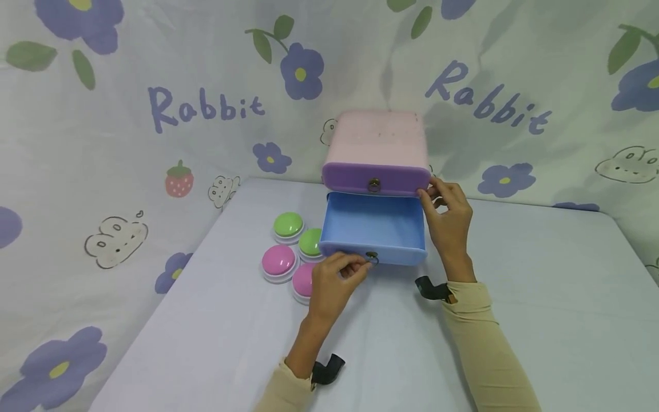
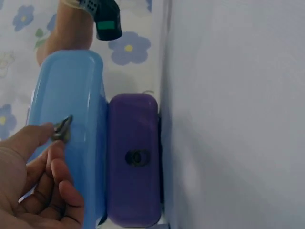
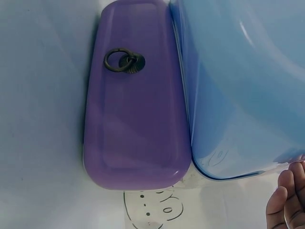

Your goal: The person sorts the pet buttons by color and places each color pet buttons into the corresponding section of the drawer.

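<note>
A small drawer cabinet with a pink top (image 1: 380, 137) stands at the back of the table, its upper purple drawer (image 1: 399, 179) pushed in. Beneath that, a blue drawer (image 1: 373, 223) is pulled out toward me, its inside in view. My left hand (image 1: 329, 283) pinches the ring pull (image 2: 62, 129) on the blue front between thumb and finger. With thumb at the front corner and fingers along the side, my right hand (image 1: 449, 216) grips the cabinet's right edge. Both wrist views show a lower purple drawer (image 3: 136, 119) with its own ring, hidden in the head view.
Left of the drawers sit two green dome buttons (image 1: 288, 225) and two pink dome buttons (image 1: 278, 261) on white bases; my left hand partly covers the nearer pink one. A white cloth covers the table (image 1: 540, 320). A printed curtain (image 1: 206, 57) hangs right behind the cabinet.
</note>
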`<control>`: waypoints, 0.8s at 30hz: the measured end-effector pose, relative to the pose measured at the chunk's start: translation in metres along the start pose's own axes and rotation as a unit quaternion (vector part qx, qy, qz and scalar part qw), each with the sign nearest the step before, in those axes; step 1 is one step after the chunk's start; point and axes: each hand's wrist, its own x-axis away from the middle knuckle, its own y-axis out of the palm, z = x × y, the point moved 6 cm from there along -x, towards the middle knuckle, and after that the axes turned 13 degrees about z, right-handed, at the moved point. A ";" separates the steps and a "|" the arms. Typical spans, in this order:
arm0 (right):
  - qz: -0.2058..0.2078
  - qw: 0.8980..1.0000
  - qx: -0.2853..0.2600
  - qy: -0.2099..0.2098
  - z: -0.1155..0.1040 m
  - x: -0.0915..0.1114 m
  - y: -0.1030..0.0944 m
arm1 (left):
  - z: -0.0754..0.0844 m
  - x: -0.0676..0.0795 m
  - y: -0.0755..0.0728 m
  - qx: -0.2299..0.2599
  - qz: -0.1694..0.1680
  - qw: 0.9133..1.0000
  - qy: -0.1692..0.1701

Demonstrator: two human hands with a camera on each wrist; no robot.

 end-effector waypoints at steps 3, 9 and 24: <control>-0.002 1.000 0.003 -0.003 -0.001 0.001 0.000 | -0.002 0.006 -0.009 -0.004 0.011 1.000 0.015; -0.005 1.000 0.003 -0.007 -0.001 0.002 0.001 | -0.013 0.011 -0.040 -0.009 0.041 0.999 0.025; 0.005 1.000 0.002 0.006 -0.002 0.001 0.001 | -0.090 0.002 -0.140 -0.144 0.106 0.981 -0.078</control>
